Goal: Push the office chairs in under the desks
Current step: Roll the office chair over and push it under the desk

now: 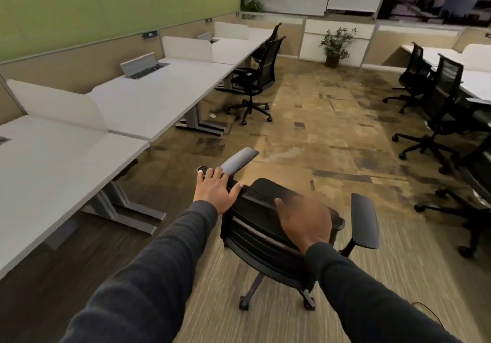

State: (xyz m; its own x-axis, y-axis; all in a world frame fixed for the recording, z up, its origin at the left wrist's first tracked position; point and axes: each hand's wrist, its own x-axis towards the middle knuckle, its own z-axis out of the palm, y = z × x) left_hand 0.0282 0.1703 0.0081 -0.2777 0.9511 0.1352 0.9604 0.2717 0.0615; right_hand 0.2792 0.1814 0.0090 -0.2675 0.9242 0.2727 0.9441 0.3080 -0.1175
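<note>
A person in dark sleeves is standing behind a black office chair [268, 225] in the lower middle of the frame, and both hands are resting on the top edge of its backrest. The left hand [214, 190] is lying flat over the upper left corner of the backrest, fingers spread and curling over the rim, close beside the grey left armrest [239, 160]. The right hand [305, 222] is blurred; it is sitting palm down on the right part of the backrest top, but whether its fingers are gripping or only pressing I cannot tell. The chair is standing out on the carpet [318, 135], well clear of the nearest white desk [61, 156] at the left of the frame, its seat not under any desktop. A row of white desks is running toward the upper left, split by low white dividers [55, 103]. Another black chair [255, 79] is sitting in the upper middle, just beside the far desk's edge. More black chairs [441, 109] are lining the right edge, beside another desk. A potted plant [336, 46] is standing by the far wall.
</note>
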